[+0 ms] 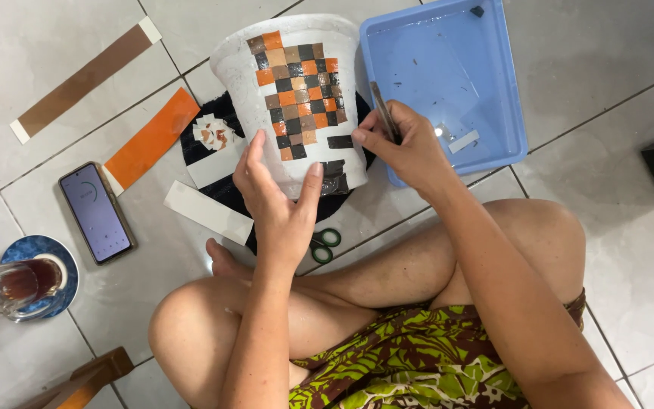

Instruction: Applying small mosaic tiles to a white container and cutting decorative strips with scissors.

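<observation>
A white pot [297, 98] lies on its side on the tiled floor, resting over a dark round mat [221, 189], with its side wall facing up. A patch of small orange, brown and black squares [297, 95] covers part of that wall in a checker pattern; one loose black square [340, 142] sits just right of the patch's lower edge.

The left hand [278, 201] is spread against the near end of the pot, fingers and thumb splayed around it to steady it. The right hand [406, 144] is pinched around a thin metal tool [384, 112], probably tweezers, with the tip near the pot's right side.

Since the pot is round and lying down, it could roll if the left hand eases off, and the squares may shift before they set. The loose black square could go on crooked or slide out of line with the pattern. The tool's tip could scrape or lift a neighbouring square.

Right of the pot stands a blue tray [512, 91] with shallow water and small strips in it; an elbow nudge might spill it. Below the pot, green-handled scissors [325, 244] lie close to the person's foot. Left of the pot lie orange [153, 140] and brown strips [85, 79], a phone [96, 212], and a glass of dark drink [9, 288] that a knee could tip.
</observation>
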